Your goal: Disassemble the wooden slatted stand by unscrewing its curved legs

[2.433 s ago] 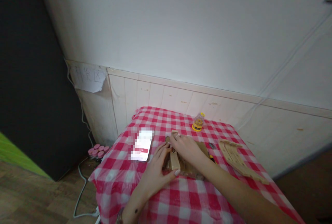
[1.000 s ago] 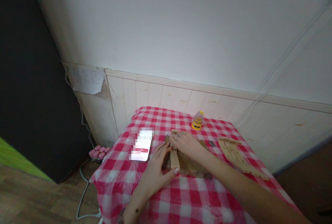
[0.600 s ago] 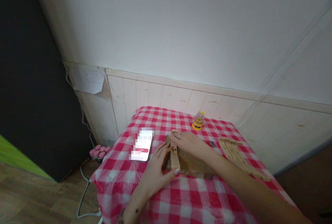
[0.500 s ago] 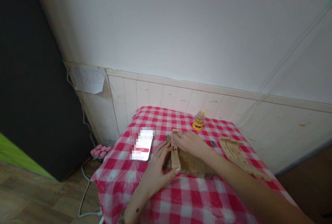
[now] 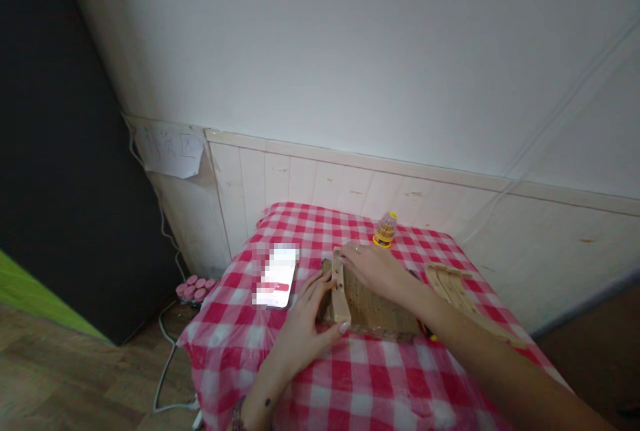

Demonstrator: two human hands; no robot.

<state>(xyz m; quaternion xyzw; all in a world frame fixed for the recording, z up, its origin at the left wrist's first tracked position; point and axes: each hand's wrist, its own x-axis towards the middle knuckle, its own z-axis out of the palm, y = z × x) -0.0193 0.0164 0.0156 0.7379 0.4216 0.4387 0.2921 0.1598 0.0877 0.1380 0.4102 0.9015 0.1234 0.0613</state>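
Note:
A pale wooden strip (image 5: 341,298) with small holes stands across the left end of a brown wooden board (image 5: 375,308) that lies on the table. My left hand (image 5: 310,314) grips the strip's near part, fingers on its left side and thumb at its near end. At the far end of the strip, my right hand (image 5: 373,270) has its fingers bent over the wood; some fingertips are hidden. My right forearm passes over the board's right side, and a small yellow and black object (image 5: 431,334) shows partly from under it.
A lit phone (image 5: 280,278) lies left of my hands. Behind them stands a yellow-based screwdriver bit holder (image 5: 386,230). More pale wooden strips (image 5: 453,291) lie at the right. The checked tablecloth (image 5: 310,218) reaches the wall. Pink round items (image 5: 196,288) sit lower left.
My right hand has shifted slightly and its fingers have moved at the strip's far end, baring more of its holes. The yellow and black object now shows. My left hand stays put.

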